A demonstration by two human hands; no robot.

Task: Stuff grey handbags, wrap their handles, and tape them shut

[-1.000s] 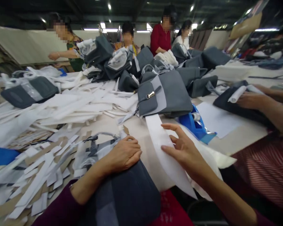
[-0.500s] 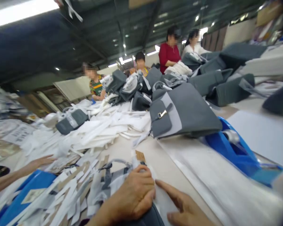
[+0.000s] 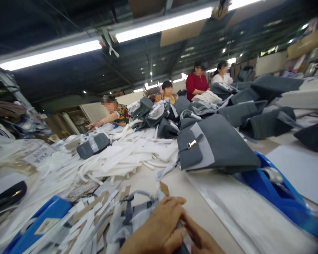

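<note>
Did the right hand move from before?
Yes. The right hand moved away from the gray bag with the gold clasp, closer to the left hand.

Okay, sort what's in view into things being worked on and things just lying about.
Apparently being worked on:
- mostly hidden dark bag, under the left hand and right hand

Apparently just lying about:
- bag with gold clasp
- blue tape dispenser
- white strips

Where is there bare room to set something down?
A tabletop patch lies bare between the left hand, right hand, clasped gray bag and long pale sheet. The white sheet between the blue tape dispenser and dark bag at right looks bare too. White strips crowd the left; gray bags heap behind.
</note>
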